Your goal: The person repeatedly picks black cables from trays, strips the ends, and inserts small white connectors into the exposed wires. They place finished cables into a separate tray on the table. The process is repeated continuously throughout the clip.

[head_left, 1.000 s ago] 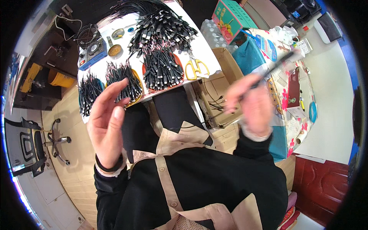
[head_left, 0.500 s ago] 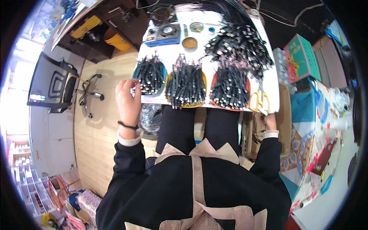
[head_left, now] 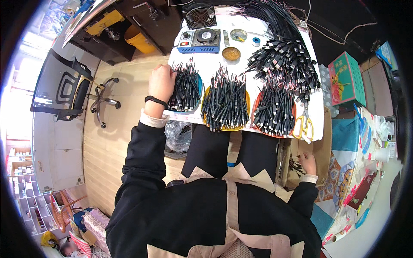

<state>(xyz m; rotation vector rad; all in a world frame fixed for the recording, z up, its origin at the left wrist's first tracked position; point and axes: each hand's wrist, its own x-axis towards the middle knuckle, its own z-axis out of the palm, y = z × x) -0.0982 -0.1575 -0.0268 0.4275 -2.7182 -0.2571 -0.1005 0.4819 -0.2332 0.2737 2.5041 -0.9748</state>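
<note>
My left hand (head_left: 162,82) is at the left edge of a blue tray (head_left: 199,81) packed with short black cables (head_left: 184,92). Its fingers curl against the cable ends, and whatever lies between them is hidden. Low on the right, my right hand (head_left: 307,164) hangs inside a cardboard box (head_left: 323,142), fingers apart. Several thin black cables (head_left: 295,167) lie in the box beside those fingertips. On the white table, a yellow tray (head_left: 248,101) and an orange-red tray (head_left: 256,124) hold more black cables. Yellow-handled scissors (head_left: 304,124) rest at the table's front right corner.
A big heap of black cables (head_left: 284,60) covers the far right of the table. Behind the trays are a blue soldering unit (head_left: 198,41), a round tin (head_left: 231,53), a solder spool (head_left: 256,41) and a small fan (head_left: 199,17). An office chair (head_left: 71,88) stands left.
My left hand has moved in against the blue tray's cables, its fingers more curled. My right hand has moved down into the box, away from the table corner. The view has shifted slightly.
</note>
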